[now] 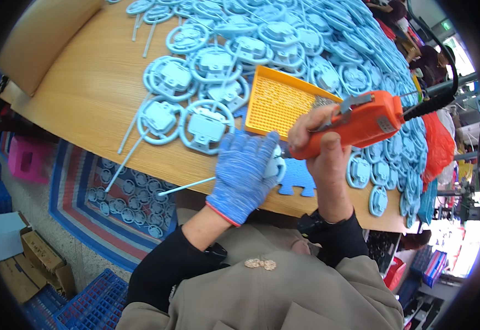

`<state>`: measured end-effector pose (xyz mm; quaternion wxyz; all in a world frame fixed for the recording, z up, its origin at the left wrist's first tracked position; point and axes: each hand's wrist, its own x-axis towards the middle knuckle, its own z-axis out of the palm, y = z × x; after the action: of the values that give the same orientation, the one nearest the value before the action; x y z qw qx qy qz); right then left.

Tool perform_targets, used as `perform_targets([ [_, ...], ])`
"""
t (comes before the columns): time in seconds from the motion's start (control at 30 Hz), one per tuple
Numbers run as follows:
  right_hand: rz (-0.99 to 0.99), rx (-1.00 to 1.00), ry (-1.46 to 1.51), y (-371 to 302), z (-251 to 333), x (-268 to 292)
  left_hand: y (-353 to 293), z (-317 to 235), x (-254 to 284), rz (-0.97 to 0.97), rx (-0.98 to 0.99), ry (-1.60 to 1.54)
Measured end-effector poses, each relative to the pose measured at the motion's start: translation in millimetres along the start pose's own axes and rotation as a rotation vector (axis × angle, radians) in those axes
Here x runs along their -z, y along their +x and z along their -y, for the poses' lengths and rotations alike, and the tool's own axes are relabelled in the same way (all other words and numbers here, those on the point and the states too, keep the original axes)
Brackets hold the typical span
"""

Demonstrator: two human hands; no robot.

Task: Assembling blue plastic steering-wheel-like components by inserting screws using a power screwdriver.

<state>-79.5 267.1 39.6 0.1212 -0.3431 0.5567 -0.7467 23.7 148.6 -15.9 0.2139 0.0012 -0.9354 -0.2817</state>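
— Wood-grained tabletop (94, 99), heaped with light-blue ring-shaped pieces (245, 49). What containers do you see?
— One yellow tray (263, 114) on the tabletop, its floor a grid of small holes. Pale specks fill part of the grid, and silvery bits (323, 102) sit at its right end, too small to identify.
— And below the table's edge?
— Beside it on the floor, a striped container (77, 212) with many round, pale pieces (135, 201) inside. Nearer the lower edge, a blue crate (94, 305), cut off by sleeve and rim.
— The hands?
— The left, in a blue glove (244, 173), grips a light-blue part (276, 166) over a blue mat (298, 177), just in front of the tray. Its fingers cover much of that part; a rod (187, 186) pokes out leftward, its join hidden.
— The right one?
— That bare hand (331, 157) is wrapped around an orange power driver (364, 126), nose toward the part.
— Touching it?
— Can't tell; fingers crowd the tip.
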Motion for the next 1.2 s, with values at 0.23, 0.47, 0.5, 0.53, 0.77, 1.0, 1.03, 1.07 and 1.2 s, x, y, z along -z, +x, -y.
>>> perform_targets([
  [0.23,0.07,0.109,0.199,8,24,23,-40,-3,79,0.159,0.18,0.107],
  [0.47,-0.266,0.113,0.032,41,-9,50,-30,14,169,-0.274,0.144,-0.329],
  [0.5,-0.25,0.134,0.056,41,-4,52,-29,14,174,-0.27,0.155,-0.319],
  [0.53,-0.235,0.154,0.079,40,0,53,-29,13,178,-0.264,0.166,-0.31],
  [0.77,-0.125,0.161,-0.035,32,9,63,-15,8,194,-0.182,0.194,-0.272],
  [1.0,-0.144,0.045,-0.275,0,26,69,2,1,172,-0.331,0.138,-0.315],
  [1.03,-0.141,0.05,-0.308,-3,30,65,0,-1,170,-0.336,0.14,-0.334],
  [1.07,-0.146,0.038,-0.323,-6,35,64,-2,-3,169,-0.342,0.142,-0.355],
  [1.2,-0.092,0.025,-0.331,-15,32,81,-5,-14,156,-0.373,0.143,-0.434],
])
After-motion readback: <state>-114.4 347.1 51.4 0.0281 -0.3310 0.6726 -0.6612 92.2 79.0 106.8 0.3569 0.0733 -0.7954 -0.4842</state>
